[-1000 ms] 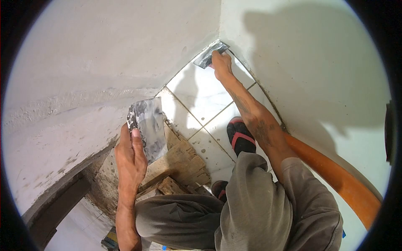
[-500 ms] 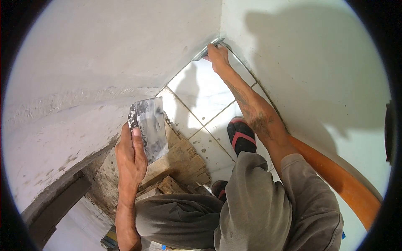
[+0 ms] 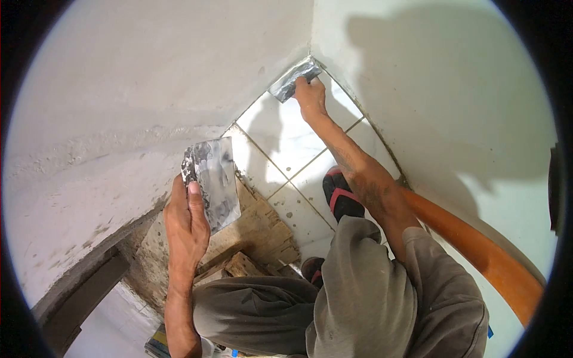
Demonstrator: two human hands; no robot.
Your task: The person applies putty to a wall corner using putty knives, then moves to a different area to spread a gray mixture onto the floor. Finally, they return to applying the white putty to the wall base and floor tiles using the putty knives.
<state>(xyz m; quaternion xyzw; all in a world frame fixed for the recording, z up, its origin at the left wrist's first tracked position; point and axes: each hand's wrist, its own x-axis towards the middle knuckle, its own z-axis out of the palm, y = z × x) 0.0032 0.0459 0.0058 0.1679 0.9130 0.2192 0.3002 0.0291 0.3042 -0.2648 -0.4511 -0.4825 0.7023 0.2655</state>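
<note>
My left hand (image 3: pixel 188 218) is closed round the edge of a flat putty knife (image 3: pixel 216 182), its wide metal blade smeared with white and grey filler. At the far corner, my right hand (image 3: pixel 311 98) grips a second wide putty knife (image 3: pixel 293 80). That blade lies low over the floor tiles, its far edge along the foot of the left wall (image 3: pixel 179 65). Grey-white smears cover its face. The handle of the right knife is mostly hidden by my fingers.
White floor tiles (image 3: pixel 262 119) carry crumbs of debris. Broken wooden boards (image 3: pixel 262 230) lie below my left hand. The right wall (image 3: pixel 418 89) bears my shadow. An orange curved piece (image 3: pixel 471 244) runs beside my right arm. My sandalled foot (image 3: pixel 344 197) stands on the tiles.
My right hand has drawn slightly back and down from the corner, and its blade has tipped flatter, showing more of its face. My left hand has stayed nearly still.
</note>
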